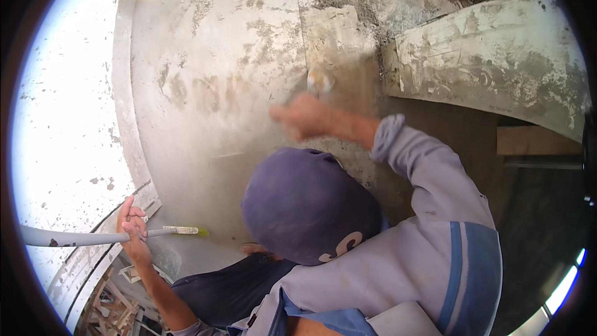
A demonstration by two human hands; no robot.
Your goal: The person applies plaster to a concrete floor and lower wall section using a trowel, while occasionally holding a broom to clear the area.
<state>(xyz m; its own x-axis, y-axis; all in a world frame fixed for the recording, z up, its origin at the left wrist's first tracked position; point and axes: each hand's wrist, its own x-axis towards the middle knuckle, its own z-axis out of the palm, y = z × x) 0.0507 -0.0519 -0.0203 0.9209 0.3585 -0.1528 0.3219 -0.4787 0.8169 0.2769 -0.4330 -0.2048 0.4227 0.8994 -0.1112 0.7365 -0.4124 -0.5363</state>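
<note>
— Which step?
— Likely surface work: right hand [303,116] a blurred fist over the concrete [217,102], contents unclear; left hand [134,227] half-curled at the grey hose [81,238], grip uncertain.
— Next?
— Even pressure, probably.

Two bare hands [135,230] [303,117], one violet-blue fabric cap [311,205], one long grey tube [81,238], one blue-trimmed grey shirt [398,267] and one brown rectangular board [538,141] are pictured.
</note>
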